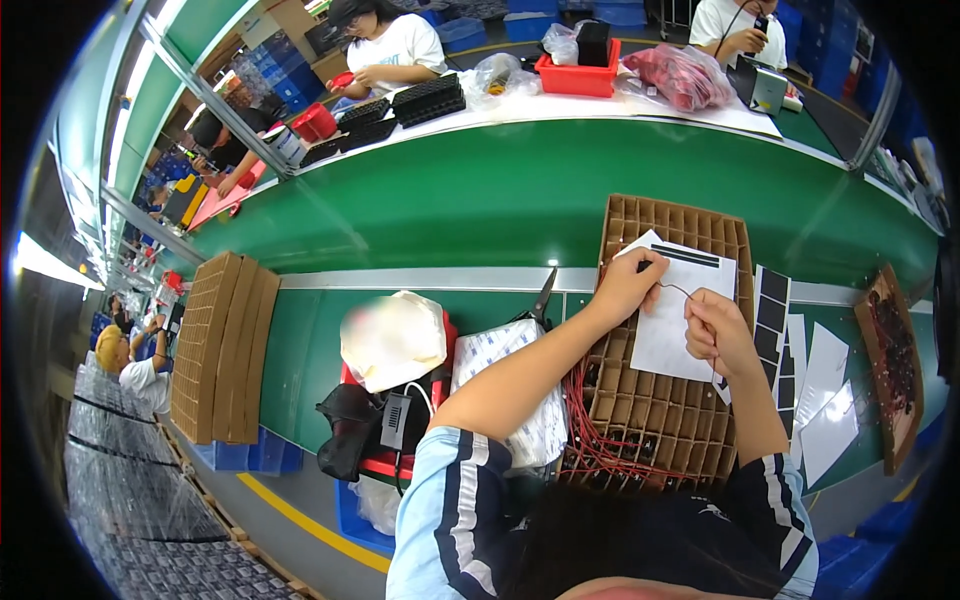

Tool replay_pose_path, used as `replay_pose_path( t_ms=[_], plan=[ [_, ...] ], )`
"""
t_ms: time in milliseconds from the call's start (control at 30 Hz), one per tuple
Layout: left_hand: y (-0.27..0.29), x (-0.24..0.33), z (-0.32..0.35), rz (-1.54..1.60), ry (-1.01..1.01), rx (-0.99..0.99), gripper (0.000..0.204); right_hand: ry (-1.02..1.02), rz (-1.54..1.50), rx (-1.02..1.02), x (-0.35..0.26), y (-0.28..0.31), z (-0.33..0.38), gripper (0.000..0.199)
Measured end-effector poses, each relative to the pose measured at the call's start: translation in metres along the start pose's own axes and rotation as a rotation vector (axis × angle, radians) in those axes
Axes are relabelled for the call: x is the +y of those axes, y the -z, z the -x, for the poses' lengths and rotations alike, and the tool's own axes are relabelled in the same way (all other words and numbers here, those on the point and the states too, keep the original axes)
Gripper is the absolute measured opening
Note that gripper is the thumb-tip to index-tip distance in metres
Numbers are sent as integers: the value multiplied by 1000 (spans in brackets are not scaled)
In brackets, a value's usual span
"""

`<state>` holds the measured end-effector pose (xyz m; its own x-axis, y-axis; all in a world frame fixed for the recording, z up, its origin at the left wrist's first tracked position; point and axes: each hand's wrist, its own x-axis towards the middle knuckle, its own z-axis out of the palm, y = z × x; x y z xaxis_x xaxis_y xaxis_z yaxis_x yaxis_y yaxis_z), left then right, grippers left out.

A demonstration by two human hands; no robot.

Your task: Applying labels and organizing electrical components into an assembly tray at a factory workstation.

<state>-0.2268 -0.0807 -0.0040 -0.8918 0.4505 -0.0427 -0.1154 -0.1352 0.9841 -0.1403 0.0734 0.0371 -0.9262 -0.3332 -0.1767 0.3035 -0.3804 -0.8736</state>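
My left hand (632, 283) is closed in a pinch at the upper edge of a white sheet (668, 345) with black strips. A small dark piece shows at its fingertips, too small to name. From there a thin dark wire (676, 288) curves across to my right hand (718, 332), whose fingers are curled shut on it. A reddish length hangs below that hand. The sheet lies on a cardboard divider tray (625, 395) with many small cells. Red wires (590, 430) with black ends fill the tray's near left cells.
Scissors (545, 294) and a bubble-wrap packet (500, 360) lie left of the tray. Further left is a red bin (448, 345) with a pale round item (393, 340). Stacked dividers (220, 350) stand far left. At right are black-and-white sheets (772, 320) and a cardboard tray (890, 370) of dark parts.
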Motion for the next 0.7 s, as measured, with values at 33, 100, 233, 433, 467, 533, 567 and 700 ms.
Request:
replay_pose_path(
  t_ms=[33,100,233,433,467,533,567,700],
  plan=[
    [-1,-1,-2,20,-35,21,17,51,-24,14,5,2,-2,16],
    [2,-4,-5,-53,-57,37,17,97,-46,37,14,6,-5,16],
    [8,-4,-8,22,21,93,18,188,63,110,20,7,-11,17],
    [7,-10,-12,-129,-180,176,17,262,53,122,21,9,-14,18],
    [7,-9,-11,-128,-180,176,17,267,39,130,22,9,-13,18],
    [5,-7,-7,-30,-146,208,14,272,26,143,22,10,-13,17],
    [6,-4,-7,-8,-134,204,13,287,36,113,23,11,-13,17],
    [7,-1,-6,98,-129,181,10,318,73,84,21,10,-11,16]
  ],
)
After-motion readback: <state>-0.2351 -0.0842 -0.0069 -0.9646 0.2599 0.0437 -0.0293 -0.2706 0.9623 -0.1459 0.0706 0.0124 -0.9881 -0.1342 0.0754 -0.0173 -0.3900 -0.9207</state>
